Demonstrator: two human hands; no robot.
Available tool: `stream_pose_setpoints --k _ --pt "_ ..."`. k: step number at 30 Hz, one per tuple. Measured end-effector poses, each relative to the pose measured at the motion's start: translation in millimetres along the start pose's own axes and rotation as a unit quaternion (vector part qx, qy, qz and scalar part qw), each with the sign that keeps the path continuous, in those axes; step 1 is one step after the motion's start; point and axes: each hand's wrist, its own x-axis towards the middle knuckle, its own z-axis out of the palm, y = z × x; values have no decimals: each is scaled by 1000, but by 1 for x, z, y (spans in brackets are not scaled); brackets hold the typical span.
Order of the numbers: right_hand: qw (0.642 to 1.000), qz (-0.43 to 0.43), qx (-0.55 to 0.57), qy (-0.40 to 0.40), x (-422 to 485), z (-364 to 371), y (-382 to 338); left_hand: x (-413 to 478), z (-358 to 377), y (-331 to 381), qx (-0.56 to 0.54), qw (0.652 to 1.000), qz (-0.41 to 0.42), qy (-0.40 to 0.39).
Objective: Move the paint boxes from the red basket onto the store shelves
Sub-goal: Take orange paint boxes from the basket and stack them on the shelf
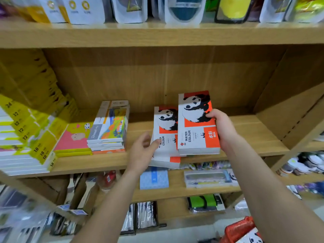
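Observation:
My right hand point(221, 128) grips a white and orange panda water colour box point(196, 123) by its right edge, holding it just above the wooden shelf point(249, 135). A second panda box point(165, 135) lies on the shelf to its left, its front end over the shelf edge. My left hand point(142, 151) rests with spread fingers against that box's left side, holding nothing. The red basket point(238, 228) shows at the bottom right, with another panda box point(252, 238) in it.
A stack of landscape-print boxes point(109, 127) and a pink and yellow box point(73, 137) lie left of the panda boxes. Yellow numbered boxes point(26, 135) fill the far left. The shelf's right part is bare wood. Lower shelves hold a blue pack point(154, 179) and a clear case point(208, 178).

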Motion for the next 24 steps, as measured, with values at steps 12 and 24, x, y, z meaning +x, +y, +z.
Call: stream_pose_setpoints --k 12,24 --pt "977 -60 -200 -40 30 33 40 -38 -9 -49 -3 998 53 -32" --pt "975 -68 -160 -140 29 38 52 -40 12 -40 121 989 83 14"
